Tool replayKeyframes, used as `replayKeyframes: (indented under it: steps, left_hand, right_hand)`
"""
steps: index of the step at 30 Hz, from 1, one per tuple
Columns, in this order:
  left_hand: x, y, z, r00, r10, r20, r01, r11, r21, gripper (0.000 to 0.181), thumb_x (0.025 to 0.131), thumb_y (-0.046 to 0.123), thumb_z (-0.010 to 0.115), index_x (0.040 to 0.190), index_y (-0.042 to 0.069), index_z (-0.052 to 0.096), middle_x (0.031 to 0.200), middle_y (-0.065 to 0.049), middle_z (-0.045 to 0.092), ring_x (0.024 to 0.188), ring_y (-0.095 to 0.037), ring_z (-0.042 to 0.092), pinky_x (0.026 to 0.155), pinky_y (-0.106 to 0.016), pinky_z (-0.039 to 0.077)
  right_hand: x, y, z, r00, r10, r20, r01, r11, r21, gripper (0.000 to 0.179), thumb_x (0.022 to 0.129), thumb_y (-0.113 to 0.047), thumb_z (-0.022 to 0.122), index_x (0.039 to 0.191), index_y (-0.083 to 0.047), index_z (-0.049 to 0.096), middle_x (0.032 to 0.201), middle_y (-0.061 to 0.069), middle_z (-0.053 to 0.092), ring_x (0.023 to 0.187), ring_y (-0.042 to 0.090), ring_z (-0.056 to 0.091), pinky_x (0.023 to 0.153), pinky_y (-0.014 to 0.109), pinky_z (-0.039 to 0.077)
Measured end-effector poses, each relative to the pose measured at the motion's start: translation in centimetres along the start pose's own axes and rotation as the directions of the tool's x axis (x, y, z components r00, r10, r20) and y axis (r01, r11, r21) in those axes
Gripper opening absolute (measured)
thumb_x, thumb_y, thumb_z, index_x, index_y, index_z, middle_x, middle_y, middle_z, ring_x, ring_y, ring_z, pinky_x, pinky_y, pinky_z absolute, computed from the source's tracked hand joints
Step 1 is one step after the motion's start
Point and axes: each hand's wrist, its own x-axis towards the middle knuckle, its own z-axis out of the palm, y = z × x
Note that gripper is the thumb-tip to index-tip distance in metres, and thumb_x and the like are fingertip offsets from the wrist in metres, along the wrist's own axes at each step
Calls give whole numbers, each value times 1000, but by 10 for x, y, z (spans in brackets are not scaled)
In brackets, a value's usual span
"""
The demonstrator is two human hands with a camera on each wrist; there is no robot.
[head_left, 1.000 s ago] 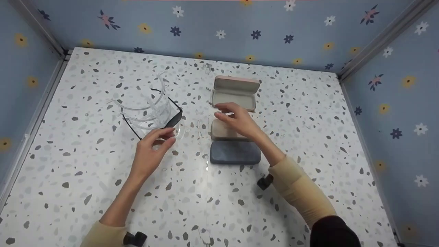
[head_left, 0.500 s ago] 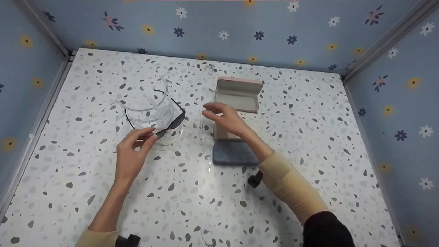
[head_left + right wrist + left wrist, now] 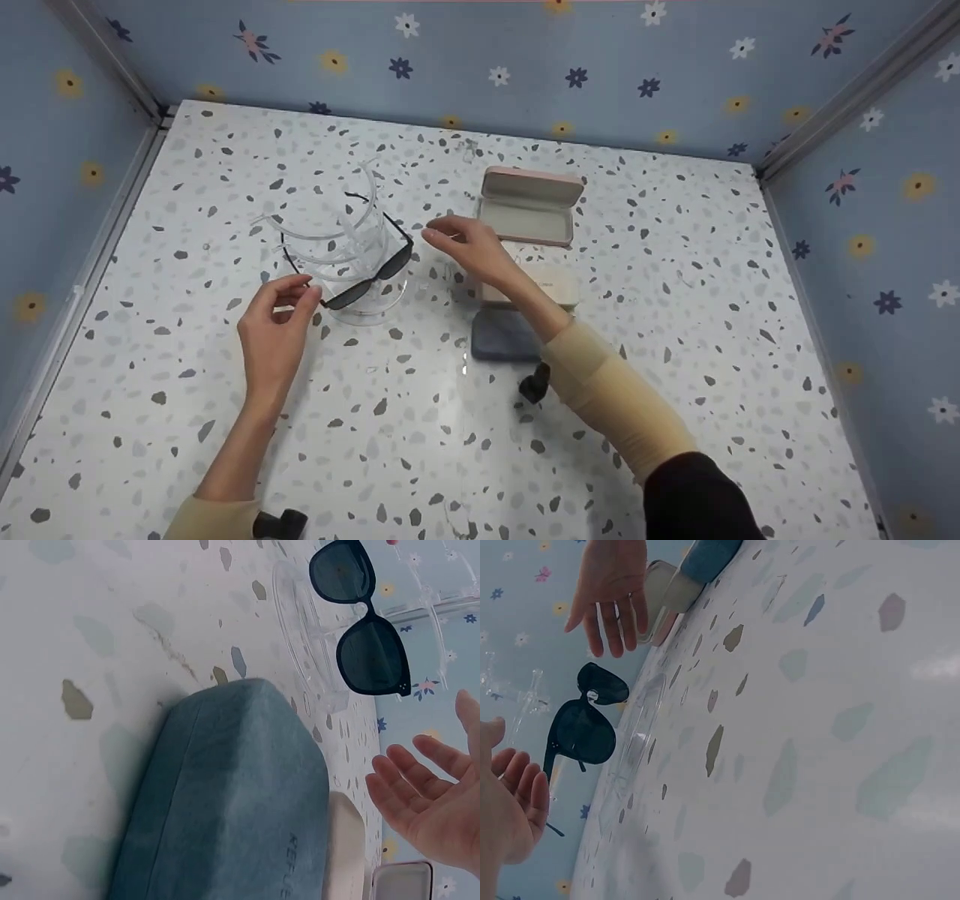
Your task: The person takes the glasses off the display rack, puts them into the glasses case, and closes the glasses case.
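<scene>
Black sunglasses (image 3: 394, 262) rest on a clear display stand (image 3: 367, 320) at the left of the table, temples spread towards the back. My left hand (image 3: 274, 337) is at their left hinge corner. In the left wrist view a gap shows between its thumb and bent fingers, with the temple passing behind the fingers; whether they touch it cannot be told. My right hand (image 3: 476, 251) hovers just right of the other lens, apart from it, its fingers loosely extended in the right wrist view. Beneath the right forearm lie a cream glasses case (image 3: 555, 279) and a blue-grey glasses case (image 3: 501, 336), both closed.
A pink glasses case (image 3: 536, 223) stands open behind the cream one, its lid raised towards the back. Flowered blue panels (image 3: 517, 45) border the speckled table (image 3: 420, 435) at the back and sides. Several curved clear arms (image 3: 315, 236) rise from the stand.
My left hand has slid left along the front of the sunglasses to their left corner. From over the cases, my right hand has moved left towards the sunglasses' other end.
</scene>
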Motion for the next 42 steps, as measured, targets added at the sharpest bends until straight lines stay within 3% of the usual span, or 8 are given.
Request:
replayKeyframes:
  steps: [7, 12, 18, 23, 33, 38, 42]
  left_hand:
    - [1, -3, -1, 993, -119, -5, 119, 992, 29, 33, 99, 35, 70, 121, 10, 69, 98, 9, 63, 90, -4, 60, 76, -12, 48]
    - [2, -5, -1, 973, -228, 37, 223, 970, 96, 44, 100, 48, 64, 123, 11, 67, 104, 2, 65, 90, -4, 59, 72, -11, 50]
    - [3, -7, 2, 945, -312, 92, 299, 944, 139, 55, 100, 56, 57, 127, 10, 68, 110, -5, 70, 90, -9, 67, 75, -12, 51]
    - [3, -7, 4, 939, -326, 112, 313, 942, 124, 54, 100, 57, 57, 124, 10, 71, 105, -8, 74, 86, -9, 71, 75, -12, 53]
    - [1, -5, 9, 943, -308, 129, 305, 951, 43, 40, 103, 40, 61, 118, 5, 72, 102, -16, 76, 81, -12, 74, 73, -20, 61]
    - [0, -2, 8, 942, -314, 117, 315, 949, 16, 38, 102, 38, 63, 116, 4, 72, 100, -16, 76, 82, -11, 75, 75, -21, 62]
    - [-2, 0, 8, 940, -321, 117, 322, 947, 15, 38, 102, 38, 64, 116, 4, 72, 98, -13, 76, 84, -11, 76, 77, -20, 62]
  right_hand:
    - [10, -4, 8, 999, 43, -12, -43, 999, -13, 43, 104, -43, 59, 131, -12, 69, 125, 8, 73, 110, 20, 70, 93, 32, 57]
    - [15, -5, 13, 997, 73, -6, -73, 997, -1, 43, 103, -43, 59, 129, -11, 70, 118, 10, 75, 100, 18, 70, 84, 28, 58]
    - [17, -10, 19, 995, 103, -8, -102, 993, 53, 40, 103, -40, 60, 123, -7, 72, 115, 10, 75, 97, 21, 72, 80, 26, 59]
    - [17, -13, 25, 993, 116, 14, -116, 989, 86, 40, 104, -39, 59, 123, -6, 71, 116, 12, 76, 101, 26, 75, 81, 26, 59]
    - [19, -12, 33, 993, 116, 21, -117, 991, 65, 31, 105, -29, 57, 113, -5, 73, 99, 12, 75, 93, 30, 73, 60, 22, 50]
    - [19, -13, 34, 992, 125, 25, -127, 987, 103, 30, 104, -28, 57, 113, -4, 73, 100, 13, 76, 95, 33, 74, 60, 23, 51]
    - [18, -15, 34, 992, 126, 18, -128, 982, 142, 27, 104, -25, 58, 111, -4, 73, 99, 13, 76, 96, 32, 75, 68, 27, 57]
